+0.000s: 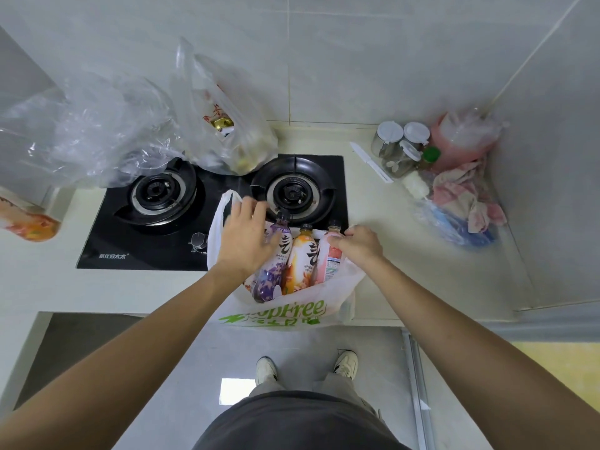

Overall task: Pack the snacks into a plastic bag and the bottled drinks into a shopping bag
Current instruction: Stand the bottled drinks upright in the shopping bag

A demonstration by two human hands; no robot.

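A white shopping bag point(282, 311) with green lettering lies at the counter's front edge, its mouth toward the stove. Three bottles lie side by side in it: a purple one point(271, 274), an orange one point(302, 258) and a pink one point(329, 258). My left hand point(243, 235) hovers with fingers spread over the bag's left handle and the purple bottle. My right hand point(360, 243) pinches the bag's right edge beside the pink bottle. A clear plastic bag point(227, 138) with snacks inside stands behind the stove.
A black two-burner gas stove point(156, 228) sits behind the shopping bag. Crumpled clear plastic point(91, 131) lies at the left, an orange packet point(32, 222) at the far left edge. Jars point(396, 141), a white knife point(370, 160) and cloths point(464, 196) fill the right corner.
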